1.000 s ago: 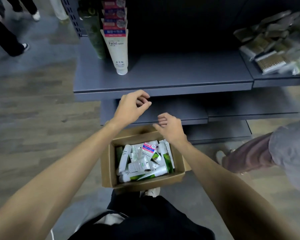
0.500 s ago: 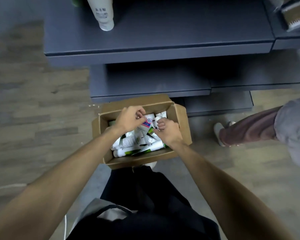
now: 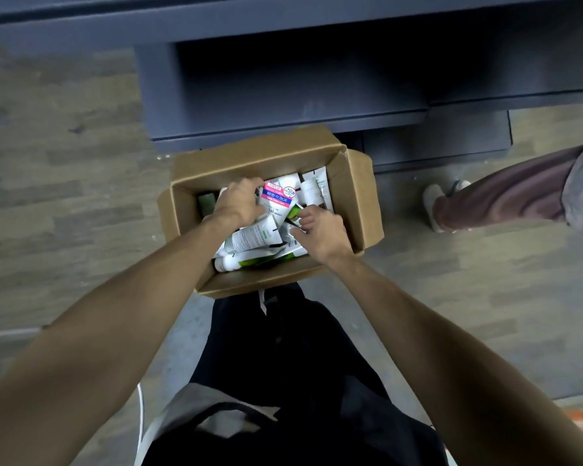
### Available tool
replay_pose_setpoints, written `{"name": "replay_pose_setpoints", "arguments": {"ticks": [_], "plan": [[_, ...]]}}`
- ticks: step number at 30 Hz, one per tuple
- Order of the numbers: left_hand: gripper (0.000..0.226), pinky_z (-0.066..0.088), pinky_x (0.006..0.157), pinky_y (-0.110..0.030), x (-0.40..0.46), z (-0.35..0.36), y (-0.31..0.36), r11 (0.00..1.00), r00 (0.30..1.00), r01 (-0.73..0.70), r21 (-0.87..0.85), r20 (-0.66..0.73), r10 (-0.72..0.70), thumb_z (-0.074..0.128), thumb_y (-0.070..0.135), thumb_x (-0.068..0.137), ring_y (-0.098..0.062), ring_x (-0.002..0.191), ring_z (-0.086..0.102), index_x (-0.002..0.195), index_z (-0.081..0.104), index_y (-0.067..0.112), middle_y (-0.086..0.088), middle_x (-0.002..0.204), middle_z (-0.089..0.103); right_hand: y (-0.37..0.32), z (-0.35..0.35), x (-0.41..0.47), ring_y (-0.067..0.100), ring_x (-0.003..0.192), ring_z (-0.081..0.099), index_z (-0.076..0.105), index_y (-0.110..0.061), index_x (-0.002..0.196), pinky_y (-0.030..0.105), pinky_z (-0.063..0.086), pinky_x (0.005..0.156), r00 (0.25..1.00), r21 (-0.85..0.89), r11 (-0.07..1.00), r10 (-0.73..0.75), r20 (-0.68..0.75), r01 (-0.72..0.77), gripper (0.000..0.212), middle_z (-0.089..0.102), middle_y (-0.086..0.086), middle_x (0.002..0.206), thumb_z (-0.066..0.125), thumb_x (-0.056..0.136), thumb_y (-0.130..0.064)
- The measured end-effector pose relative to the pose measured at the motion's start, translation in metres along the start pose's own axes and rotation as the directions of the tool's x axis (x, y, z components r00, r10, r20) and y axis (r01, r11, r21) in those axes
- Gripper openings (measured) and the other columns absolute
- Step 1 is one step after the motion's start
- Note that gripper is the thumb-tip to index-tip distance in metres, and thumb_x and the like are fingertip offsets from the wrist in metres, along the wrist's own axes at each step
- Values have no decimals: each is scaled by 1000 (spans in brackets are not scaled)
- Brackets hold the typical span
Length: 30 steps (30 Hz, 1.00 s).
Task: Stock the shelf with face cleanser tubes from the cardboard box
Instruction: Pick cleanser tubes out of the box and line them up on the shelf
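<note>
Open cardboard box (image 3: 360, 196) sits on the wood-look floor (image 3: 64, 169), right in front of the dark blue-grey shelf unit (image 3: 283, 95); the box's far rim is just beside the unit's lowest tier. Inside the box: a loose jumble of face cleanser tubes (image 3: 253, 237), mostly white w/ green print, lying flat and crossed over each other.

Both hands are down in the box. Left hand (image 3: 236, 203), at the box's left-centre, has its fingers curled round the edge of a white tube with a pink-and-blue label (image 3: 280, 196), which lies on top of the pile toward the box's far side. Right hand (image 3: 320, 230), at the box's right-centre, has fingers bent down into the pile, fingertips at a green-and-white tube (image 3: 293, 213) next to the pink-label one; can't tell if it actually has a grip or is only touching.

A white tube w/ cap (image 3: 229, 264) lies along the box's near wall. Dark green tube (image 3: 206, 203) stands against the box's left wall.

Right of the box, well apart: another person's leg in mauve trousers (image 3: 505, 200) and a pale shoe (image 3: 433, 203) on the floor.
</note>
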<state>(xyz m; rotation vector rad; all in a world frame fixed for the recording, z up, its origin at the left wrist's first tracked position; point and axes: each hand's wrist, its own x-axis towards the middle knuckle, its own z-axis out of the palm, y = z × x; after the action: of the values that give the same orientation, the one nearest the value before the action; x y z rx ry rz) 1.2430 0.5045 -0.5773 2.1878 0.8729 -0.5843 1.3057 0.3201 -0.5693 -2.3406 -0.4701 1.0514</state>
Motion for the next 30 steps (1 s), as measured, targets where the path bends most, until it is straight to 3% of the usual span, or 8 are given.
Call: {"name": "replay_pose_setpoints", "arguments": {"ticks": [9,16,21,23,26,30], "plan": [[31,58,81,-35,-15,6,-2,993,990,-31,-114,-141,15,79,19,79,-20,86,70,108,66,20,-5,95,73,2,-4,1,15,96,69,64,-9,117,34,56,90,1000,-17,1000,16,-17,-17,36,71,5,105,75,84,-21],[23,55,65,-34,-15,-3,1,984,999,-47,-171,15,51,80,17,80,-22,76,66,89,60,24,-2,96,67,4,3,-3,16,94,68,65,-11,115,35,55,91,999,0,999,45,-2,-45,33,72,3,103,73,85,-22],[12,43,56,-22,-20,-15,-4,972,997,-79,-223,-37,72,79,22,81,-17,64,52,90,71,26,-2,85,70,0,5,-7,17,95,68,64,-11,115,35,55,91,998,13,998,61,8,-61,34,71,3,104,73,84,-23],[12,49,60,-26,-22,-24,-3,956,993,-105,-274,-74,88,80,22,80,-24,64,55,84,70,28,-7,84,73,-3,4,-9,16,96,68,65,-12,116,34,55,92,998,27,997,68,0,-68,37,71,3,104,75,82,-23],[9,58,75,-42,-29,-48,10,939,979,-200,-280,-105,177,81,22,78,-28,73,70,82,73,24,-4,83,75,-13,-3,-12,16,99,67,62,-11,121,32,54,94,999,56,997,53,-3,-53,46,70,5,109,77,81,-26],[13,57,86,-41,-43,-86,34,905,939,-333,-266,-180,293,81,23,77,-24,83,73,86,74,19,-2,85,76,-38,-21,-17,13,104,64,59,-10,126,28,51,95,998,114,993,-28,-58,35,56,67,3,115,81,78,-31]]}}
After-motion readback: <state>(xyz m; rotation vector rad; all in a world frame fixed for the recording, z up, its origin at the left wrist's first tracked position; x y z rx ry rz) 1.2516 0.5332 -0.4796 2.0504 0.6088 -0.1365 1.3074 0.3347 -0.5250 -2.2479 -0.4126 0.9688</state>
